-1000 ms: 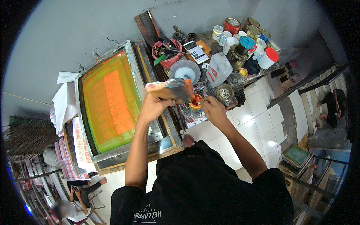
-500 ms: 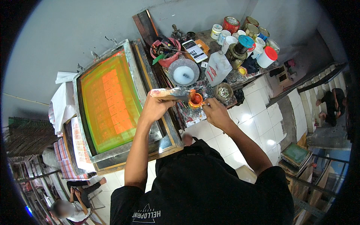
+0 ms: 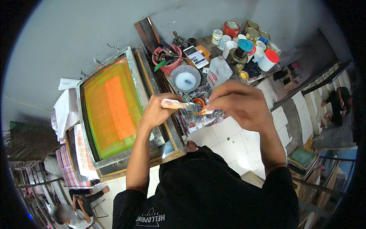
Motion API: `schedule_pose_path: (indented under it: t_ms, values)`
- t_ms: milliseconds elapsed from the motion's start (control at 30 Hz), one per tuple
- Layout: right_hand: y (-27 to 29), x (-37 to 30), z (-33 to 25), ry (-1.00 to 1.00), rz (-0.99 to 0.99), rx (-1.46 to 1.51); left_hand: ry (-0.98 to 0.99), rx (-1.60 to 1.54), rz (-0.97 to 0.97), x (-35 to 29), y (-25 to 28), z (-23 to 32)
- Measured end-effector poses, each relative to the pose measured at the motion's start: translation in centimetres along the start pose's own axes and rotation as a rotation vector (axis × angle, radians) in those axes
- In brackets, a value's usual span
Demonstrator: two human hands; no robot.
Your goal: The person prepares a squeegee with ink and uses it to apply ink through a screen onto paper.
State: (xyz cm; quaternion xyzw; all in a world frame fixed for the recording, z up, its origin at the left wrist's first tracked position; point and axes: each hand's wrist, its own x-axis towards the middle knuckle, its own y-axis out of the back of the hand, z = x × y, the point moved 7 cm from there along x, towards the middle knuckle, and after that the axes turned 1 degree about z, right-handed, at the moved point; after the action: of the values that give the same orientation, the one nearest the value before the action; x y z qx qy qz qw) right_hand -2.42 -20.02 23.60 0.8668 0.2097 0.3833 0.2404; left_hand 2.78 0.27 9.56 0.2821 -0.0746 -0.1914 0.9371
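Note:
My left hand [image 3: 155, 110] is closed round the pale, ink-stained handle of a scraper [image 3: 175, 104], whose grey blade reaches to the right. Opposite it, my right hand [image 3: 244, 104] has its fingers pinched on a small white-and-orange piece [image 3: 206, 111], whose kind I cannot make out. That piece meets or nearly meets the blade's tip. Just beyond the two stands a small cup of orange ink [image 3: 198, 102] on the stained bench, partly hidden by the blade and fingers.
A framed printing screen [image 3: 118, 103] with an orange panel lies left of my left arm. Behind the cup are a grey bowl [image 3: 185, 78], a clear plastic jug [image 3: 219, 71], a phone [image 3: 196, 57] and a pink tub of tools [image 3: 167, 63]. Several cans and jars [image 3: 238, 57] crowd the back right.
My right hand has left the rim of the ink cup and risen, now pinching the white-and-orange piece by the scraper's tip. The scraper has tilted slightly, its blade now lower right.

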Motion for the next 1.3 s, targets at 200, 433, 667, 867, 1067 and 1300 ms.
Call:
schedule_pose_path:
  t_ms: [200,433,667,867,1067,1300]
  values:
    - [-0.6,-0.1,-1.8,0.080,-0.242,-0.294,-0.193,-0.126,0.109,-0.3,0.8,-1.0]
    - [-0.6,-3.8,7.6,-0.357,0.214,0.032,-0.495,-0.365,0.298,-2.5,3.7,-0.7]
    - [-8.6,-6.3,14.2,-0.720,0.486,0.465,-0.500,-0.388,0.271,-4.4,4.7,-1.1]
    - [-7.2,-6.6,14.4,-0.676,0.573,0.514,-0.108,-0.601,0.713,-13.2,11.6,-3.1]
    - [-6.7,-9.9,15.3,-0.793,0.637,0.455,0.027,0.049,1.248,-26.0,28.7,0.3]
    - [-10.7,-9.2,13.2,-0.861,0.654,0.390,0.034,0.236,1.038,-23.2,36.2,-3.7]
